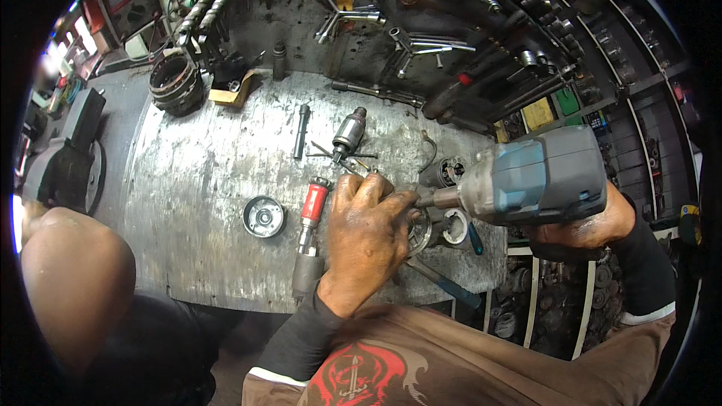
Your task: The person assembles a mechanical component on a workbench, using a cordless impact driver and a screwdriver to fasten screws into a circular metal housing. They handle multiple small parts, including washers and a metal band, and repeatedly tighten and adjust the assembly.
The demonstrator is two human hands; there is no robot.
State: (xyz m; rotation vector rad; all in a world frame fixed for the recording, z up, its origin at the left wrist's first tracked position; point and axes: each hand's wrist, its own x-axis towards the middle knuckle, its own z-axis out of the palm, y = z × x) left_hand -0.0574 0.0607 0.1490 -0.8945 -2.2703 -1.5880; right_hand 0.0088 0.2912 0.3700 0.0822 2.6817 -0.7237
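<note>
My right hand (590, 229) is wrapped round the handle of a blue and black cordless impact wrench (538, 177), which points left over the bench. At its nose sits a metal socket (445, 197). My left hand (368, 237), fingers curled, pinches the socket's tip between forefinger and thumb; the palm side is hidden. Partly behind that hand lies a metal ring-shaped part (420, 234). Just beyond the fingers stands a silver cylindrical part (349, 131) with thin rods around its base. A red-handled tool (312, 207) lies left of my left hand, next to a round metal cap (264, 216).
On the worn metal bench (203, 256) are a dark long socket (301, 131), a hollow ring housing (175, 84) and a blue-handled tool (449, 286). Several wrenches (429, 43) hang at the back. Another person's knee (79, 278) is at the left.
</note>
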